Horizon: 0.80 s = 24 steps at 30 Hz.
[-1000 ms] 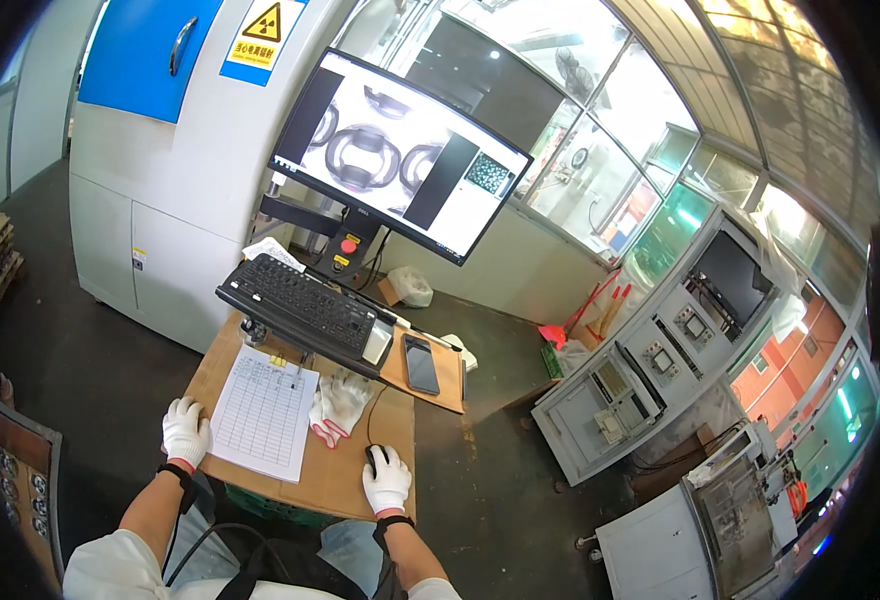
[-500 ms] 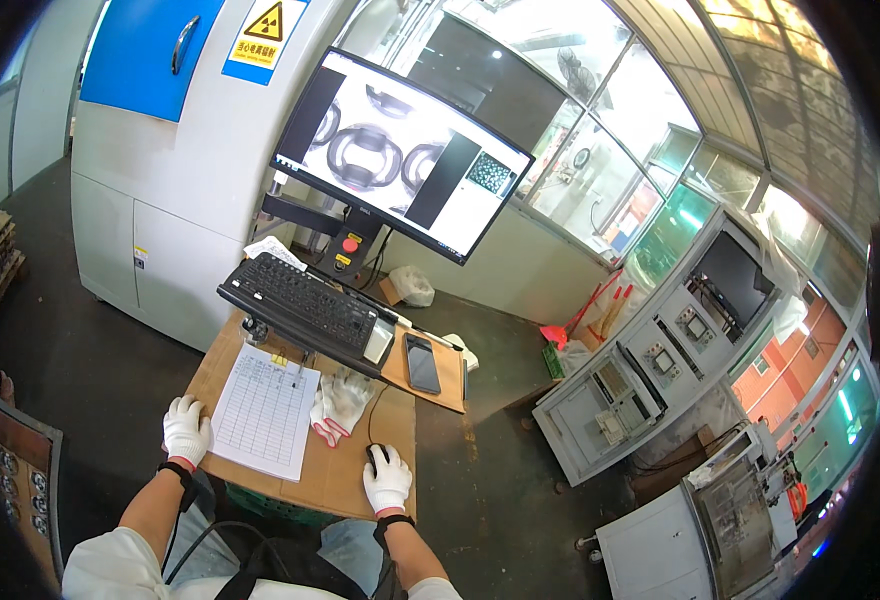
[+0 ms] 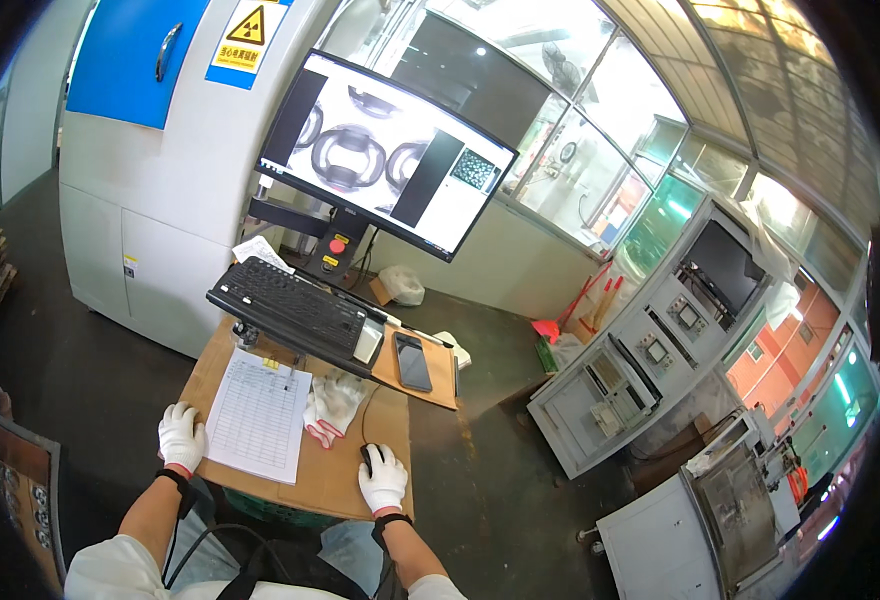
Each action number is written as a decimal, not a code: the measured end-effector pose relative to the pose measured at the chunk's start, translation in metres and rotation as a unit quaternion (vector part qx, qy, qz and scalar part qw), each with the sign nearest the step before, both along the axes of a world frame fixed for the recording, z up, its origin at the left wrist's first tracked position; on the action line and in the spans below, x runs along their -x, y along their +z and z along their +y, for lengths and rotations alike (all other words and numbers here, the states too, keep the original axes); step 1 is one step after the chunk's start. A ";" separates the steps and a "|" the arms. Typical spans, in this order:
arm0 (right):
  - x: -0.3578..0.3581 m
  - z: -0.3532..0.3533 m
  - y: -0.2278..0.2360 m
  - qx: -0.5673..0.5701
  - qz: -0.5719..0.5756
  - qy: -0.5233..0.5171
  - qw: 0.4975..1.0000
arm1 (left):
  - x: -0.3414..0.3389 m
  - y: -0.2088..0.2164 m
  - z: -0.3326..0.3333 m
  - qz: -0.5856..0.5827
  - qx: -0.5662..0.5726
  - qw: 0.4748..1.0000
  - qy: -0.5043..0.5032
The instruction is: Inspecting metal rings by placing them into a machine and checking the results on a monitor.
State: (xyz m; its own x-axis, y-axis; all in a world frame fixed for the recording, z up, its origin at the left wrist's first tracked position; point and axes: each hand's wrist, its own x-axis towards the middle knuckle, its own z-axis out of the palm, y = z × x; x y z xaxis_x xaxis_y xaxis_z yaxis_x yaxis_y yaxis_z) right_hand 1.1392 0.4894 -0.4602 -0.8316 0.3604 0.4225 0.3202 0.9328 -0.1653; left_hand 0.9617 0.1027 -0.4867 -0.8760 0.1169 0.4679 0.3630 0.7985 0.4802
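Observation:
My right hand [image 3: 383,482], in a white knit glove, rests over a black computer mouse [image 3: 368,458] on the cardboard-topped table [image 3: 360,496]. Most of the mouse is hidden under the palm and fingers. At the table's left edge lies my left hand [image 3: 181,438], also gloved, its fingers apart and nothing in it. Right beside it is a stack of printed table sheets [image 3: 257,420] held by a clip [image 3: 278,368]. A spare pair of white gloves [image 3: 334,402] with red cuffs sits between the sheets and the mouse. The monitor [image 3: 387,150] shows grey ring-shaped parts.
A black keyboard [image 3: 290,305] on a raised tray stands beyond the sheets, with a phone [image 3: 413,362] to its right. A red button [image 3: 337,246] is below the monitor. A large grey cabinet [image 3: 175,240] stands left; grey control consoles [image 3: 650,350] stand right.
The whole view has shifted slightly, with the scene sliding a little left. Both hands keep their places on the table, and the monitor picture looks the same.

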 end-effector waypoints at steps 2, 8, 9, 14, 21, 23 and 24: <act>0.001 0.000 -0.002 0.000 0.007 0.010 1.000 | -0.002 0.003 0.000 -0.012 0.000 1.000 0.005; 0.001 0.002 -0.003 0.000 0.010 0.009 1.000 | 0.000 -0.002 0.000 -0.005 -0.007 1.000 -0.004; 0.001 0.002 -0.002 0.002 0.009 0.010 1.000 | 0.002 -0.005 -0.001 -0.009 -0.005 1.000 -0.003; 0.000 0.001 -0.003 0.000 0.013 0.011 1.000 | 0.005 -0.013 -0.001 -0.017 0.005 1.000 0.004; 0.000 0.002 -0.005 -0.009 0.022 0.018 1.000 | 0.005 -0.012 -0.003 -0.012 0.002 1.000 -0.003; 0.001 0.002 -0.005 -0.010 0.022 0.018 1.000 | 0.004 -0.010 -0.002 -0.008 0.001 1.000 -0.002; 0.001 0.002 -0.004 -0.007 0.021 0.018 1.000 | 0.003 -0.009 -0.001 0.001 0.000 1.000 0.000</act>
State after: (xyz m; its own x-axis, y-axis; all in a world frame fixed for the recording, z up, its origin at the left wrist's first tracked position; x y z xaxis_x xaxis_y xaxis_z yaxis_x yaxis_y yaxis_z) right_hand 1.1385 0.4913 -0.4647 -0.8253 0.3235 0.4628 0.2787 0.9462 -0.1642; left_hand 0.9586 0.1015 -0.4957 -0.8747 0.1175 0.4702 0.3646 0.7987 0.4786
